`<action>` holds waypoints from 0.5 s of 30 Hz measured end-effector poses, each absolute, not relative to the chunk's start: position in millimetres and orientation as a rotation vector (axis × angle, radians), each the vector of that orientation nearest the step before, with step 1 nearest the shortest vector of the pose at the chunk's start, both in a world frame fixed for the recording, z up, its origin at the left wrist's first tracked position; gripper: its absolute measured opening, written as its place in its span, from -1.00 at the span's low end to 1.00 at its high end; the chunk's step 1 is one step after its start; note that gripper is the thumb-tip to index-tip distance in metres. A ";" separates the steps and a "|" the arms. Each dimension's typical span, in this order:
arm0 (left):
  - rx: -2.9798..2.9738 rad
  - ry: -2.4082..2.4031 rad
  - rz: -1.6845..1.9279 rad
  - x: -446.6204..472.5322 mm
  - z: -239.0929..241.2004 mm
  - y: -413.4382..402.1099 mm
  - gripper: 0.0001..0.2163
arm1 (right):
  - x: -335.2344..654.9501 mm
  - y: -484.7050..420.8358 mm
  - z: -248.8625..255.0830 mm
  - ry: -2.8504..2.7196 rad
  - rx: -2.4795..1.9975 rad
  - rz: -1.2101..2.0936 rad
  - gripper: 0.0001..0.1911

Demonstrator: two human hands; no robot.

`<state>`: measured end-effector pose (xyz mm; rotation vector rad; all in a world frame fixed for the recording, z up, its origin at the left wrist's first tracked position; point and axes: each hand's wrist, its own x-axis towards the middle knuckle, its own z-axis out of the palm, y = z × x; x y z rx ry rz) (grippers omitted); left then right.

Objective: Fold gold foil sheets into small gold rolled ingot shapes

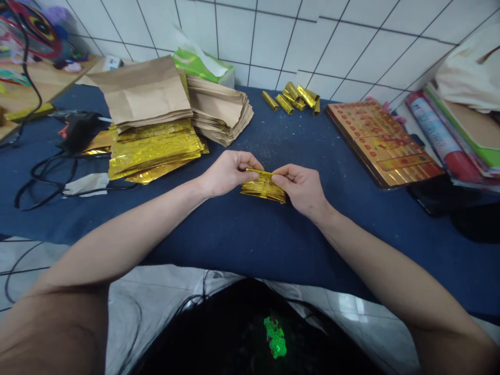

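Observation:
Between my two hands is a partly rolled piece of gold foil paper [263, 188], held just over the blue cloth near the middle of the table. My left hand [232, 172] pinches its left end, thumb in front and fingers behind. At the right end, my right hand [299, 187] grips it between thumb and fingers. Beyond them, several finished gold paper rolls [292, 98] lie in a small heap by the wall. To the left stands a stack of gold foil paper [156, 148], with brown-backed sheets [142, 94] on top and another brown-backed pile [221, 107] beside it.
A black glue gun [80, 130] with a looped cord lies at the left. A green tissue pack [203, 65] sits against the tiled wall. On the right are a flat gold-and-red printed stack [383, 138], a red-and-blue spray can [441, 135] and books [469, 120].

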<state>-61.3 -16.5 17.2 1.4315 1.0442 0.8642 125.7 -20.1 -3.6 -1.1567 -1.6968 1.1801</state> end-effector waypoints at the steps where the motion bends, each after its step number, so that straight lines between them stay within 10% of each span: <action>1: 1.432 1.043 0.867 -61.1 17.5 -16.8 -0.90 | 126.0 -21.1 -3.4 -1.741 -1.150 1.095 -0.85; 15: 1.305 1.152 1.120 -60.6 19.4 -15.1 -0.91 | 133.7 -16.8 7.5 -2.248 -0.830 0.309 -0.73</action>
